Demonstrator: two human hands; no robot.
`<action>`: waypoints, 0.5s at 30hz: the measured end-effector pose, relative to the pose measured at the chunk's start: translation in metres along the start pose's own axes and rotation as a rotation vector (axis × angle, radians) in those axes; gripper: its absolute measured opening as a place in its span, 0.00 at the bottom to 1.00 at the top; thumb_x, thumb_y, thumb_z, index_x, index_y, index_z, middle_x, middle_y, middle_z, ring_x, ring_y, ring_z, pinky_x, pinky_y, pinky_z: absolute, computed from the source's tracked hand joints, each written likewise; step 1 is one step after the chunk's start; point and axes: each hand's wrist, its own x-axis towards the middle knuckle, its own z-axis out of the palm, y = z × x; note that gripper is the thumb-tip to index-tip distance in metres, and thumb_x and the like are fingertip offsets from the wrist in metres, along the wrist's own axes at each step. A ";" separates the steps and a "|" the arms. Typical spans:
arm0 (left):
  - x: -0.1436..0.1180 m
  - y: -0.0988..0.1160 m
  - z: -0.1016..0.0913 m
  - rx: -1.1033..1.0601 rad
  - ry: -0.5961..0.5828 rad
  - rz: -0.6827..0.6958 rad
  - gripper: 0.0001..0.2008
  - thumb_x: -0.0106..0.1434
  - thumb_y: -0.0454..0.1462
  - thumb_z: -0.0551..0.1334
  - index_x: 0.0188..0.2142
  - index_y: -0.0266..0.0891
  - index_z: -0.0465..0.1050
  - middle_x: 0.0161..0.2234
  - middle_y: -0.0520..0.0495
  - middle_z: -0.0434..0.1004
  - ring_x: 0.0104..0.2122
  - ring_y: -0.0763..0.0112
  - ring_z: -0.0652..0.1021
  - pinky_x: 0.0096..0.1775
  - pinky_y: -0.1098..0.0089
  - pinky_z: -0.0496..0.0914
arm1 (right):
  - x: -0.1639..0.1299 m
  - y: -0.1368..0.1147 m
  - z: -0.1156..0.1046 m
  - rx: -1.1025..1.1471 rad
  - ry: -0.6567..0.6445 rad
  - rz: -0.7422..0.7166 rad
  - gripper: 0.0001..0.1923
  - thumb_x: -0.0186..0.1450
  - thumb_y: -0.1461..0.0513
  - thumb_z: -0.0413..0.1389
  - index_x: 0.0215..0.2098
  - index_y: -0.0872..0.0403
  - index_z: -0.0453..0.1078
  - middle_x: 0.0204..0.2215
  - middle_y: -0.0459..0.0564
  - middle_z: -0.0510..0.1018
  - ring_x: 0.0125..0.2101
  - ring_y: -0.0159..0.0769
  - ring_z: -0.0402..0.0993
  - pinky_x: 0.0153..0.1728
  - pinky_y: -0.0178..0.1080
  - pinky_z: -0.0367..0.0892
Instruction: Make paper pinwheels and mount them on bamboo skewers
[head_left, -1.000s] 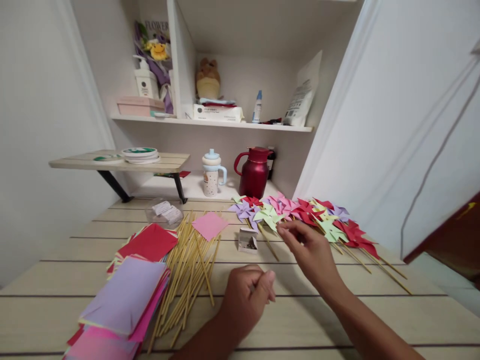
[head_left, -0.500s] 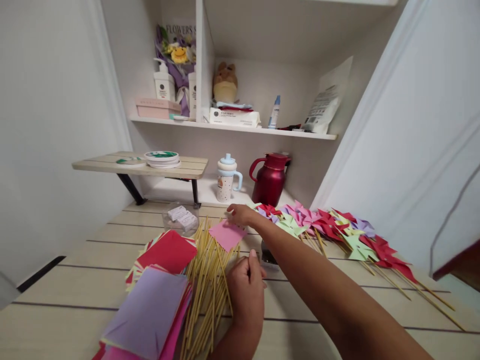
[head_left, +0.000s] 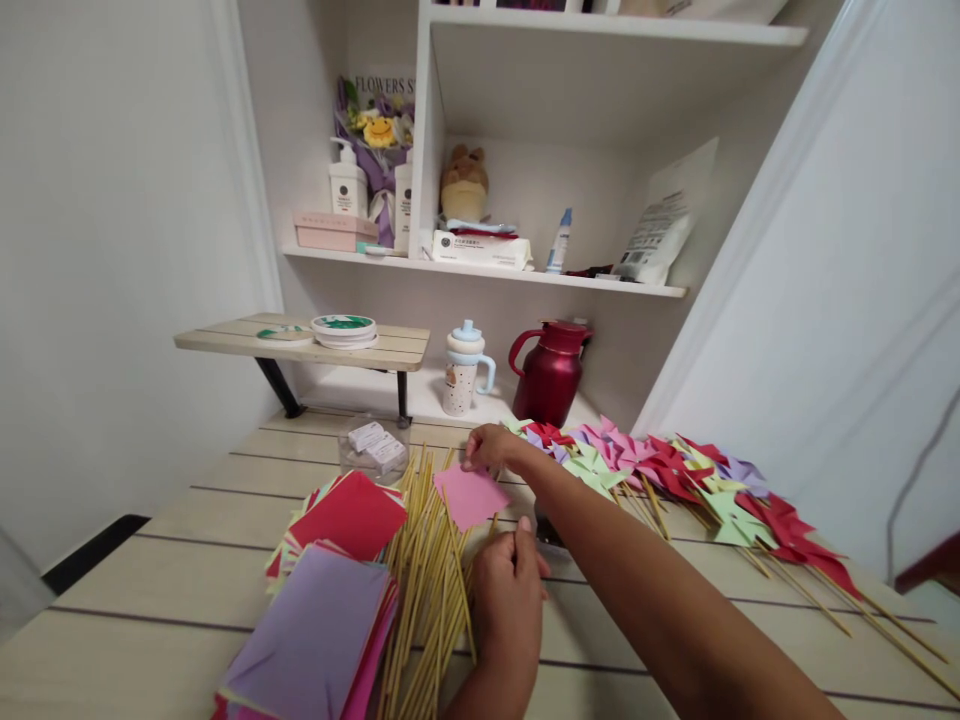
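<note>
My right hand (head_left: pixel 487 448) reaches across to the far edge of a pink paper square (head_left: pixel 471 497), its fingertips pinched at that edge. The square lies over a spread of thin wooden sticks (head_left: pixel 427 575). Closer to me, my left hand (head_left: pixel 510 590) is closed beside the sticks, thumb up and fingers curled; what it holds, if anything, is hidden. Left of the sticks are a stack of purple and pink paper (head_left: pixel 307 630) and a pile topped with a red sheet (head_left: pixel 351 515). My right forearm partly covers a dark container (head_left: pixel 550 530).
Several finished paper pinwheels (head_left: pixel 660 460) on sticks lie along the right. A clear box (head_left: pixel 375 450) with small white packets stands behind the paper piles. Farther back are a cup (head_left: pixel 463 370), a red jug (head_left: pixel 549 375) and a small raised shelf (head_left: pixel 225 338).
The fingers of my right hand have drawn together at the pink square's far edge. My left hand keeps its closed pose. The whole view has shifted slightly, so things sit lower and farther right.
</note>
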 end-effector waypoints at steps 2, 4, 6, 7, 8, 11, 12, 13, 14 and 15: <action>0.000 0.002 -0.001 0.004 0.003 -0.004 0.28 0.66 0.55 0.47 0.17 0.42 0.65 0.17 0.49 0.70 0.16 0.68 0.71 0.25 0.68 0.62 | -0.005 0.001 -0.003 0.033 0.048 -0.030 0.17 0.69 0.58 0.56 0.54 0.55 0.67 0.51 0.54 0.73 0.46 0.42 0.74 0.45 0.48 0.73; -0.001 0.004 -0.002 0.006 -0.008 -0.001 0.28 0.66 0.55 0.48 0.17 0.42 0.65 0.16 0.50 0.70 0.16 0.68 0.71 0.25 0.68 0.62 | -0.010 0.003 -0.009 0.055 0.104 -0.064 0.17 0.69 0.58 0.56 0.54 0.55 0.67 0.51 0.54 0.73 0.46 0.42 0.74 0.45 0.49 0.73; -0.001 0.006 -0.001 0.024 -0.031 0.003 0.28 0.65 0.55 0.48 0.17 0.42 0.65 0.16 0.50 0.70 0.17 0.68 0.71 0.25 0.69 0.61 | -0.014 0.004 -0.015 0.055 0.153 -0.084 0.17 0.69 0.58 0.56 0.54 0.55 0.67 0.51 0.54 0.73 0.46 0.42 0.74 0.45 0.49 0.73; -0.001 0.006 -0.001 0.046 -0.039 0.009 0.28 0.65 0.56 0.48 0.16 0.42 0.65 0.16 0.49 0.70 0.17 0.68 0.71 0.25 0.69 0.60 | -0.016 0.005 -0.018 0.044 0.169 -0.085 0.17 0.69 0.58 0.56 0.54 0.55 0.67 0.51 0.54 0.73 0.46 0.42 0.74 0.45 0.49 0.73; 0.000 0.006 0.000 0.072 -0.045 0.016 0.29 0.64 0.56 0.48 0.16 0.43 0.65 0.16 0.49 0.70 0.17 0.67 0.72 0.25 0.68 0.60 | -0.018 0.007 -0.020 0.026 0.176 -0.077 0.17 0.69 0.58 0.56 0.54 0.55 0.67 0.51 0.54 0.73 0.46 0.42 0.74 0.45 0.49 0.73; 0.001 0.004 0.002 0.125 -0.045 0.031 0.30 0.64 0.58 0.48 0.15 0.43 0.64 0.14 0.49 0.69 0.16 0.67 0.71 0.25 0.68 0.60 | -0.018 0.011 -0.022 -0.061 0.155 -0.015 0.16 0.69 0.58 0.55 0.53 0.54 0.68 0.52 0.54 0.73 0.46 0.42 0.74 0.45 0.48 0.73; 0.002 0.003 0.003 0.129 -0.047 0.029 0.30 0.64 0.58 0.47 0.15 0.43 0.64 0.14 0.48 0.70 0.16 0.67 0.71 0.25 0.68 0.60 | -0.018 0.012 -0.021 -0.091 0.139 0.009 0.16 0.69 0.58 0.55 0.53 0.54 0.68 0.52 0.53 0.73 0.46 0.42 0.74 0.46 0.48 0.72; 0.002 0.002 0.003 0.127 -0.043 0.024 0.30 0.64 0.57 0.47 0.15 0.43 0.65 0.15 0.48 0.71 0.17 0.67 0.72 0.25 0.68 0.59 | -0.016 0.013 -0.020 -0.118 0.122 0.029 0.15 0.69 0.58 0.55 0.53 0.54 0.68 0.52 0.53 0.73 0.46 0.42 0.74 0.46 0.48 0.72; 0.003 0.000 0.003 0.126 -0.032 0.022 0.29 0.65 0.56 0.47 0.16 0.43 0.65 0.16 0.47 0.72 0.17 0.66 0.73 0.25 0.68 0.60 | -0.015 0.013 -0.018 -0.141 0.103 0.045 0.15 0.69 0.58 0.55 0.53 0.54 0.68 0.52 0.53 0.73 0.46 0.41 0.74 0.46 0.48 0.72; 0.003 0.000 0.003 0.132 -0.016 0.027 0.29 0.65 0.55 0.47 0.16 0.43 0.65 0.17 0.46 0.73 0.19 0.66 0.73 0.26 0.67 0.60 | -0.013 0.014 -0.015 -0.159 0.084 0.055 0.15 0.69 0.58 0.55 0.53 0.54 0.68 0.52 0.54 0.73 0.46 0.41 0.74 0.46 0.48 0.72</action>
